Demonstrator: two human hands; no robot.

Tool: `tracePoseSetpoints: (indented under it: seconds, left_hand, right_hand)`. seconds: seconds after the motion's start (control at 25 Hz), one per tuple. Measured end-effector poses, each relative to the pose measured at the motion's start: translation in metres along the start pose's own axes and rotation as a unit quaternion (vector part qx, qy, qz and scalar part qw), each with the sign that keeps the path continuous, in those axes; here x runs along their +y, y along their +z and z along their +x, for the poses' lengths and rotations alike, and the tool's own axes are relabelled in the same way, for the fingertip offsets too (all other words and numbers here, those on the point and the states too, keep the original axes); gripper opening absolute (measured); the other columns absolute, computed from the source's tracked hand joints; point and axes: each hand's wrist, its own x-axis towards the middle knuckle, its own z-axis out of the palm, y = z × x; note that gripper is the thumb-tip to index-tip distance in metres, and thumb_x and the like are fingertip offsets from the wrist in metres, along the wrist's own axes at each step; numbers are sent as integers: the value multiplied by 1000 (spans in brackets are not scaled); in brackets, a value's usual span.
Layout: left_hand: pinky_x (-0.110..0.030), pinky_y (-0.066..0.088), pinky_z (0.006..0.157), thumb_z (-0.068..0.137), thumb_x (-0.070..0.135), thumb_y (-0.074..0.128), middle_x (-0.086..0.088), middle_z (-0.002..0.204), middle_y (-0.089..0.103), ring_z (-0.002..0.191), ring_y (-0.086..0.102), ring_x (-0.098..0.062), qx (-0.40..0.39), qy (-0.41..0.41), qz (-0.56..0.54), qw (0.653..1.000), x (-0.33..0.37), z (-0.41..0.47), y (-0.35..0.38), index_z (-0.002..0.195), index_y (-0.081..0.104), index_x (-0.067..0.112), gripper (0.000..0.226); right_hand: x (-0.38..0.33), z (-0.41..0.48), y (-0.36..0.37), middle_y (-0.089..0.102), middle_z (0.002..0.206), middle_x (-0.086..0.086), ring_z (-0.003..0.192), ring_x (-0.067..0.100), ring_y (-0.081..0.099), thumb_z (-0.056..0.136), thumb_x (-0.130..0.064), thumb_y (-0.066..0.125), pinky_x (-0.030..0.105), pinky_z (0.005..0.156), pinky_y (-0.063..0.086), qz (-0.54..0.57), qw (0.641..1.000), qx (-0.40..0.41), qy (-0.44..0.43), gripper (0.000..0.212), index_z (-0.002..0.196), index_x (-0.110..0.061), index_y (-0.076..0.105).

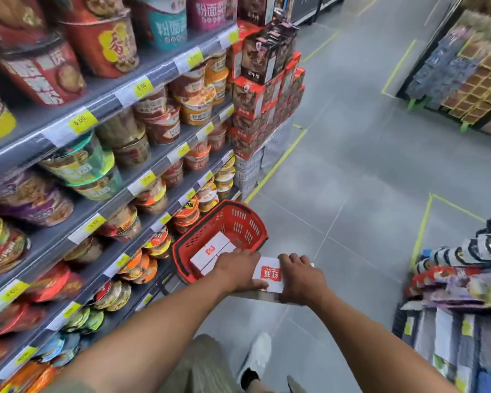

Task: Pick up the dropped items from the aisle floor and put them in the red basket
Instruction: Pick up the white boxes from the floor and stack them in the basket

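Note:
A red plastic basket [240, 219] stands on the grey floor against the foot of the shelves. A white box with a red label [210, 251] lies inside it. Both hands hold a second white box with a red logo [270, 275], just right of the basket's near rim and above the floor. My left hand [237, 269] grips its left end and my right hand [301, 279] grips its right end. The box's underside is hidden.
Shelves of instant noodle bowls [97, 165] line the left. A stack of red and dark cartons [264, 89] stands beyond the basket. Snack displays sit at right [459, 279] and far right [465, 72]. My white shoe [257, 358] is on the floor below.

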Motion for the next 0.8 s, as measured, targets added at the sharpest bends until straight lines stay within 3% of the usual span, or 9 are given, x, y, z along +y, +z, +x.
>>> tracePoseSetpoints:
  seconds: [0.28, 0.4, 0.48, 0.56, 0.64, 0.72, 0.8]
  left_hand:
    - [-47, 48, 91, 84, 74, 58, -7, 140, 54, 126, 52, -30, 19, -76, -47, 996, -34, 60, -28, 141, 41, 21, 79]
    - [-50, 46, 105, 89, 71, 54, -7, 157, 40, 141, 41, -31, 38, -158, -163, 973, -78, 84, -27, 153, 33, 20, 85]
    - [-46, 38, 115, 96, 64, 49, -7, 166, 28, 149, 32, -31, 70, -275, -328, 901, -110, 94, -25, 160, 23, 16, 85]
    - [-40, 44, 107, 101, 60, 45, -11, 161, 38, 142, 43, -32, 51, -381, -459, 801, -141, 102, -16, 159, 28, 10, 78]
    - [-39, 51, 95, 102, 60, 42, -11, 149, 51, 129, 56, -34, 12, -420, -591, 689, -165, 102, -3, 152, 41, 11, 70]
    - [-50, 59, 85, 100, 63, 44, -7, 141, 55, 117, 62, -33, 8, -427, -708, 562, -179, 99, 12, 147, 44, 24, 61]
    - [-52, 60, 84, 103, 57, 44, 1, 137, 48, 117, 55, -27, 37, -432, -762, 481, -185, 98, 21, 139, 44, 28, 46]
  right_hand:
    - [8, 100, -47, 52, 133, -5, 124, 22, 47, 62, -58, 81, 43, 83, 55, -65, 996, -13, -62, 99, 143, -27, 32]
    - [-11, 145, -63, 52, 131, -6, 123, 23, 48, 63, -52, 79, 40, 79, 55, -107, 990, -3, -89, 87, 135, -24, 37]
    - [-21, 173, -70, 52, 131, -5, 123, 23, 48, 65, -52, 75, 40, 79, 54, -134, 984, -12, -115, 83, 134, -25, 38]
    - [-30, 199, -74, 49, 132, -5, 126, 23, 45, 65, -55, 74, 42, 83, 54, -142, 981, -17, -130, 87, 138, -26, 36]
    - [-42, 221, -79, 42, 138, -4, 133, 23, 39, 64, -58, 74, 43, 87, 54, -135, 979, -21, -153, 92, 142, -29, 33]
    - [-57, 245, -81, 28, 154, 1, 146, 29, 25, 66, -66, 73, 47, 96, 52, -130, 975, -42, -175, 100, 149, -35, 26]
    - [-74, 270, -77, 0, 167, 5, 153, 41, 7, 69, -74, 70, 51, 104, 46, -137, 972, -67, -178, 108, 154, -45, 10]
